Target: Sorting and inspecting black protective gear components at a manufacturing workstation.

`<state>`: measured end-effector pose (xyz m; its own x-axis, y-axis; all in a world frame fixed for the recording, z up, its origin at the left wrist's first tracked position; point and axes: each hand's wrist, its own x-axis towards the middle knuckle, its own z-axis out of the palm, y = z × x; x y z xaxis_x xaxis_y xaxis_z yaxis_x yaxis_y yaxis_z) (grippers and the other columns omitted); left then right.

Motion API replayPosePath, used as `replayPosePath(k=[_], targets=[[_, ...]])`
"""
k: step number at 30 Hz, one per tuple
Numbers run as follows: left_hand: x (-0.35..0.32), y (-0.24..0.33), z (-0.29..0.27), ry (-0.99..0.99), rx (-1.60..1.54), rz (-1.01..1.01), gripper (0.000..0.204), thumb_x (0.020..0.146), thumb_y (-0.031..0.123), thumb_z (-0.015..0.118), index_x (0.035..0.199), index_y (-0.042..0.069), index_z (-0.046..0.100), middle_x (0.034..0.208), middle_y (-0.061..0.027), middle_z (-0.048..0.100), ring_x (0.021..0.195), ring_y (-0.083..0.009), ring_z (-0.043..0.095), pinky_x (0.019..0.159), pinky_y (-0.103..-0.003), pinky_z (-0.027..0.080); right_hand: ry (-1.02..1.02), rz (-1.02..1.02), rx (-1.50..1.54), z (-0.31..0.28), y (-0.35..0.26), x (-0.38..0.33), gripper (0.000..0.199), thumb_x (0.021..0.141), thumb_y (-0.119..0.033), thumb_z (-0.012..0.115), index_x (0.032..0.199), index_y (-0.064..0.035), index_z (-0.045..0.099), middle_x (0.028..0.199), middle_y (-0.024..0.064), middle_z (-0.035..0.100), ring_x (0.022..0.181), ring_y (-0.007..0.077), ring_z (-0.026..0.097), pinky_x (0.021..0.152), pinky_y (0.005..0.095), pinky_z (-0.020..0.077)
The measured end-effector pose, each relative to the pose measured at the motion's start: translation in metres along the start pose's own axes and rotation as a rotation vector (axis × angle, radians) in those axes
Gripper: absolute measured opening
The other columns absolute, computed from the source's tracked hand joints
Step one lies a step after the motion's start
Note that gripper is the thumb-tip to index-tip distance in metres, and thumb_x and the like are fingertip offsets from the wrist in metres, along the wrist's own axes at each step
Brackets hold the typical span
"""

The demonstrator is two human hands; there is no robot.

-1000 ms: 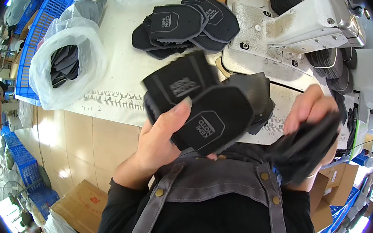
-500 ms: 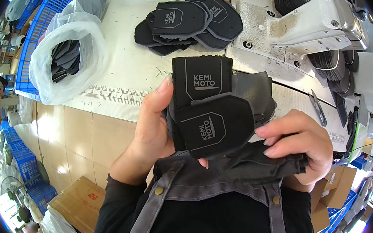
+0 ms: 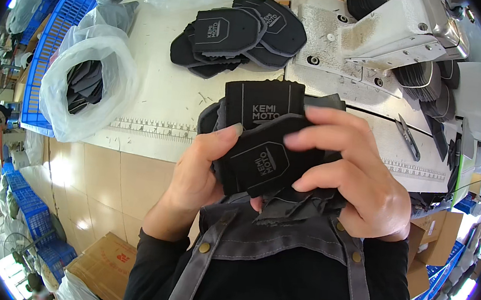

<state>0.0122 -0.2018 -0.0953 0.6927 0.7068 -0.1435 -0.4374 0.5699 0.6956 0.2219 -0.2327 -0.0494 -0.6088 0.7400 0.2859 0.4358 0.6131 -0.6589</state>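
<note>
1. Left hand (image 3: 200,175): grip closed around a stack of black padded fabric pieces (image 3: 264,146), thumb pressed on the front face, held up in front of the chest over the near edge of the tabletop (image 3: 154,84).
2. Right hand (image 3: 353,184): grip closed on the same stack from the other side, fingers (image 3: 322,140) curled across the top piece, with loose dark fabric hanging beneath the palm.
3. Top piece of the stack: shield-shaped, with a raised grey outline and white print; behind it a rectangular piece standing upright.
4. Toward the far edge of the tabletop: a loose pile of similar black pieces (image 3: 240,34), well apart from the hands.
5. At the left edge: a clear plastic bag (image 3: 85,77) standing open, dark pieces inside.
6. At the far right: a sewing machine (image 3: 402,32), with small snips (image 3: 407,137) lying just in front of its base.
7. Beyond the left edge: a blue plastic crate (image 3: 48,45).
</note>
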Motion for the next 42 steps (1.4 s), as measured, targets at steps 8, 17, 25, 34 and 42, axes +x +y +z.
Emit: replayPosePath(k=[8, 17, 25, 34, 42], targets=[[0.003, 0.004, 0.017, 0.175, 0.266, 0.03, 0.044, 0.09, 0.027, 0.034, 0.119, -0.004, 0.039, 0.1, -0.0139, 0.058, 0.075, -0.0193, 0.06, 0.049, -0.026, 0.048, 0.105, 0.092, -0.204, 0.003, -0.002, -0.003, 0.032, 0.048, 0.006, 0.057, 0.079, -0.0006, 0.055, 0.107, 0.0195, 0.05, 0.105, 0.0388, 0.044, 0.086, 0.0439, 0.0361], [0.008, 0.003, 0.009, 0.031, -0.092, -0.018, 0.065, 0.081, 0.038, 0.031, 0.127, -0.008, 0.026, 0.117, -0.0348, 0.039, 0.103, -0.0413, 0.049, 0.046, -0.03, 0.054, 0.452, 0.226, 0.363, -0.005, 0.004, -0.035, 0.022, 0.056, 0.002, 0.053, 0.078, 0.0026, 0.054, 0.094, 0.0185, 0.052, 0.075, 0.0221, 0.052, 0.068, 0.028, 0.0414], [0.007, 0.002, 0.01, -0.015, -0.119, -0.026, 0.068, 0.08, 0.036, 0.036, 0.129, -0.007, 0.019, 0.121, -0.036, 0.034, 0.108, -0.0475, 0.042, 0.05, -0.037, 0.056, 0.83, 0.282, 0.938, -0.008, 0.024, -0.05, 0.028, 0.086, -0.027, 0.045, 0.079, 0.0001, 0.048, 0.07, 0.0151, 0.05, 0.06, 0.0204, 0.049, 0.053, 0.0257, 0.0419], [0.007, -0.003, 0.014, 0.005, -0.061, 0.039, 0.067, 0.081, 0.038, 0.033, 0.129, -0.007, 0.022, 0.123, -0.0329, 0.036, 0.11, -0.0447, 0.042, 0.053, -0.035, 0.056, 0.509, 0.206, 1.261, -0.014, 0.045, -0.057, 0.033, 0.085, -0.028, 0.046, 0.106, -0.0025, 0.049, 0.092, 0.0058, 0.047, 0.072, 0.0186, 0.04, 0.063, 0.03, 0.0368], [0.008, -0.001, 0.015, 0.02, -0.014, 0.051, 0.066, 0.082, 0.037, 0.031, 0.13, -0.007, 0.021, 0.124, -0.0317, 0.036, 0.111, -0.0438, 0.042, 0.055, -0.034, 0.055, 0.466, 0.054, 1.555, -0.004, 0.036, -0.044, 0.039, 0.086, -0.029, 0.046, 0.119, -0.0086, 0.044, 0.096, 0.0044, 0.048, 0.078, 0.0181, 0.038, 0.067, 0.0298, 0.0348]])
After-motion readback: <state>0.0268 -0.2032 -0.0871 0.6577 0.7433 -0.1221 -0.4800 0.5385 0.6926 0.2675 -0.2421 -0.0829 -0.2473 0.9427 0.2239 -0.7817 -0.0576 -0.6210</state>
